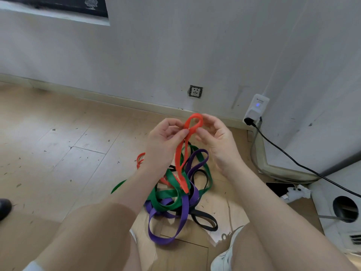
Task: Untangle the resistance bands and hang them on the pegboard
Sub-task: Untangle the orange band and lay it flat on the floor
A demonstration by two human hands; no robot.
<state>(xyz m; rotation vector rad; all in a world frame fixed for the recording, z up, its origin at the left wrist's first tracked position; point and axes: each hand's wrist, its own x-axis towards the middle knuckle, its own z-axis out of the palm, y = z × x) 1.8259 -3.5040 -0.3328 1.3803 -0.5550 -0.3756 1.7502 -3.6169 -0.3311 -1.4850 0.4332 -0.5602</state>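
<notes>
A tangle of resistance bands lies on the wooden floor between my knees: a green band (168,194), a purple band (184,210) and a black band (205,222). An orange band (180,159) rises out of the heap to chest height, ending in a small loop at the top. My left hand (166,139) pinches the orange band just under that loop. My right hand (216,137) pinches the same spot from the other side. A second bit of orange band (140,159) shows behind my left wrist. No pegboard is in view.
A white wall with a socket (195,91) runs behind the heap. A white plug adapter (256,108) with a black cable (304,167) sits at the right. A phone and a white charger (293,192) lie near a white cabinet (336,212). My white shoe (224,257) stands beside the bands.
</notes>
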